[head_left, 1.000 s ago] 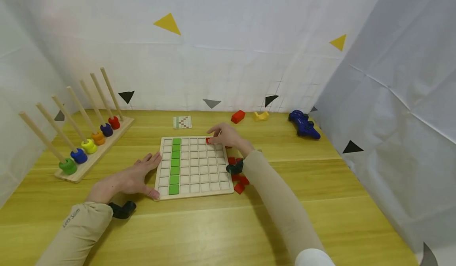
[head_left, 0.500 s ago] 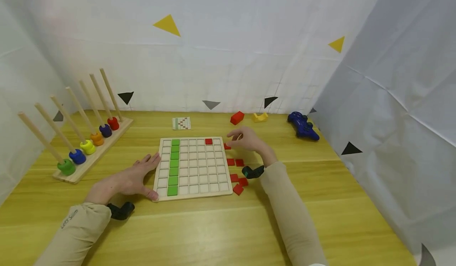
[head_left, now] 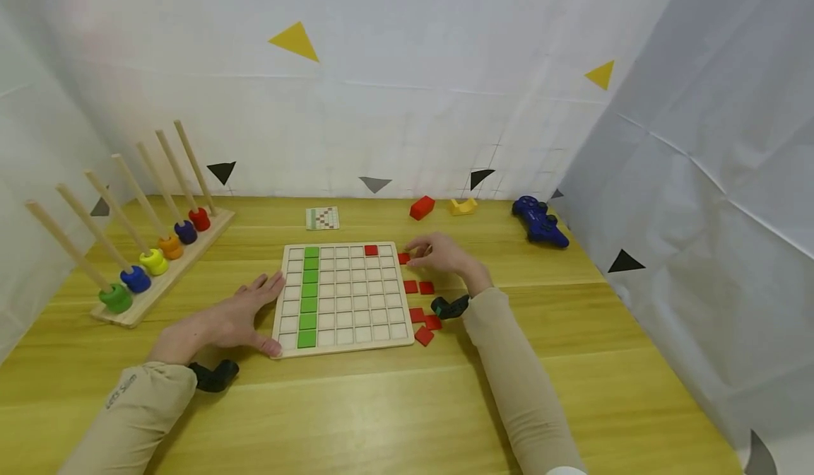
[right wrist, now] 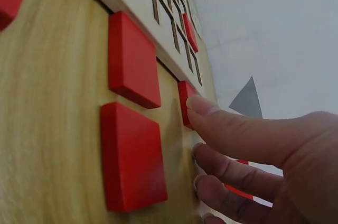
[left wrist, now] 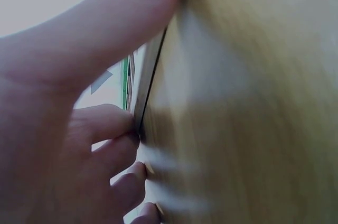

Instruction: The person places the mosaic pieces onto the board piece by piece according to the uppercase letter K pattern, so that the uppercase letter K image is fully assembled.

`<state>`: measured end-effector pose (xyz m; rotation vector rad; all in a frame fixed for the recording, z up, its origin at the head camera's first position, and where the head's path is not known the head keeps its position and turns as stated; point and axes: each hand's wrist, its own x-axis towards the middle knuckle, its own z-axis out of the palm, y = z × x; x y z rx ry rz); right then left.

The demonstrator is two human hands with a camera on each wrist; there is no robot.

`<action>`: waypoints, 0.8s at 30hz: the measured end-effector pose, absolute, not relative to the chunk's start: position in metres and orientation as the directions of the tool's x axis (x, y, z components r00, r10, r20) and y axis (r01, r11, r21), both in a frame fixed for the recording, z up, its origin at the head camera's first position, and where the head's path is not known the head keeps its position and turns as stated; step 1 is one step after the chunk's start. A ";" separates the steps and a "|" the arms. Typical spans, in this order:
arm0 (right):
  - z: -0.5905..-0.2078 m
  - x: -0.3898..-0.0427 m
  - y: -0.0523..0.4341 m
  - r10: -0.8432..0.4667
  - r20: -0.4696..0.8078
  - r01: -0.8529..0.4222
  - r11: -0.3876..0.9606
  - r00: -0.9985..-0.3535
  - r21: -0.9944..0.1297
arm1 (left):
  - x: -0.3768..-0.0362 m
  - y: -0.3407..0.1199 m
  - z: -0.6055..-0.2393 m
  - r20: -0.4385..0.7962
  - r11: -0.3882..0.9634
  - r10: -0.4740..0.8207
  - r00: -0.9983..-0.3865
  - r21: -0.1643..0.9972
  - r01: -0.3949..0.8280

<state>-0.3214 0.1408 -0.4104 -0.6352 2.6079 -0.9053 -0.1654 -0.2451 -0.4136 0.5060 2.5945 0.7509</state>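
Note:
A wooden grid board point(head_left: 344, 305) lies flat on the table. One column of green tiles point(head_left: 309, 290) fills its left part, and a single red tile point(head_left: 371, 250) sits in the top row. My left hand point(head_left: 238, 319) rests along the board's left edge, thumb at the near corner and fingers spread. Beyond the board's right edge, my right hand point(head_left: 441, 254) pinches another red tile point(right wrist: 186, 103) that lies against the board. The right wrist view shows the thumb on this tile; the index finger is mostly hidden. Several loose red tiles point(right wrist: 132, 155) lie nearer me.
A pegged wooden stand with coloured rings point(head_left: 184, 263) is at the left. Behind the board lies a small pattern card point(head_left: 322, 218). A red block point(head_left: 422, 208), a yellow arch block point(head_left: 463, 207) and a blue game controller point(head_left: 539, 222) lie toward the back right.
My right hand has left the red tile in the board's top row, moved right and come down on a loose red tile. The left hand has stayed on the board's edge.

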 end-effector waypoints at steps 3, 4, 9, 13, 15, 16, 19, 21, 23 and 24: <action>-0.413 -0.321 0.141 -0.498 -0.141 -0.300 0.699 -0.856 -0.650 | -0.165 -0.244 -0.413 -0.259 0.788 0.444 -0.858 0.569 0.236; -0.414 -0.321 0.141 -0.496 -0.139 -0.299 0.699 -0.857 -0.649 | -0.165 -0.244 -0.413 -0.257 0.787 0.445 -0.858 0.569 0.239; -0.415 -0.321 0.138 -0.476 -0.135 -0.291 0.712 -0.869 -0.639 | -0.165 -0.244 -0.413 -0.263 0.792 0.441 -0.858 0.564 0.234; -0.415 -0.321 0.137 -0.462 -0.137 -0.280 0.721 -0.876 -0.634 | -0.165 -0.244 -0.413 -0.270 0.796 0.437 -0.858 0.559 0.230; -0.415 -0.321 0.137 -0.459 -0.137 -0.279 0.722 -0.878 -0.634 | -0.165 -0.244 -0.413 -0.269 0.796 0.438 -0.857 0.560 0.231; -0.415 -0.321 0.137 -0.458 -0.136 -0.279 0.722 -0.879 -0.633 | -0.165 -0.244 -0.413 -0.269 0.795 0.439 -0.857 0.560 0.232; -0.417 -0.322 0.137 -0.457 -0.130 -0.281 0.722 -0.880 -0.632 | -0.165 -0.244 -0.413 -0.271 0.798 0.436 -0.858 0.557 0.230; -0.419 -0.322 0.137 -0.458 -0.122 -0.287 0.721 -0.881 -0.631 | -0.166 -0.245 -0.414 -0.270 0.798 0.437 -0.858 0.556 0.231; -0.420 -0.323 0.138 -0.461 -0.116 -0.293 0.719 -0.880 -0.630 | -0.166 -0.246 -0.415 -0.270 0.798 0.436 -0.858 0.557 0.230; -0.421 -0.323 0.138 -0.464 -0.112 -0.298 0.718 -0.879 -0.629 | -0.166 -0.246 -0.415 -0.269 0.797 0.437 -0.858 0.559 0.231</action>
